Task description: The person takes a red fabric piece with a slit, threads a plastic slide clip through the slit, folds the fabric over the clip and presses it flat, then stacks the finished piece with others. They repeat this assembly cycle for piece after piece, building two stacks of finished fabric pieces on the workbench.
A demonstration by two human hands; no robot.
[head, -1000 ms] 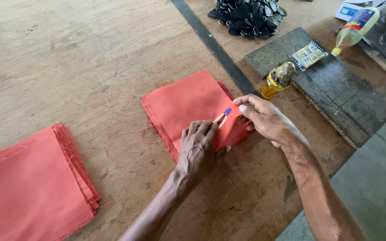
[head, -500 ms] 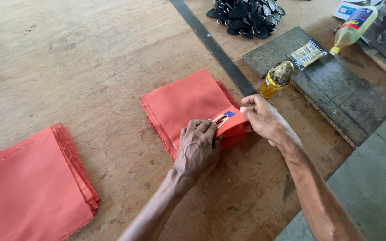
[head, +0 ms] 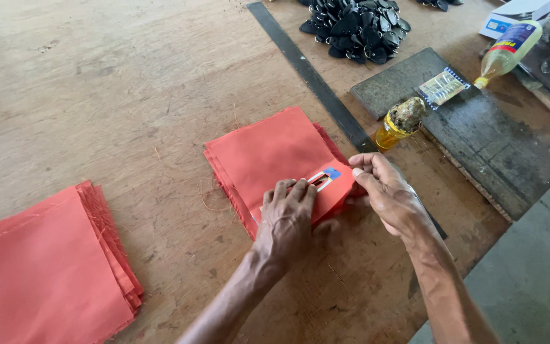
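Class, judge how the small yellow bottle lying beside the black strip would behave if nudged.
The small yellow bottle lies on its side on the wooden table, so it would probably roll. It looks light and plastic, unlikely to break. Its crusted cap end may drag and curve the roll.

A stack of red-orange fabric sheets [head: 268,156] lies flat on the wood near the middle of the frame, turned at a slant, its edges slightly fanned. On its lower right corner rests a small flat strip, white with a blue end [head: 323,179], lying at an angle. That corner is partly covered, so its edge cannot be seen.
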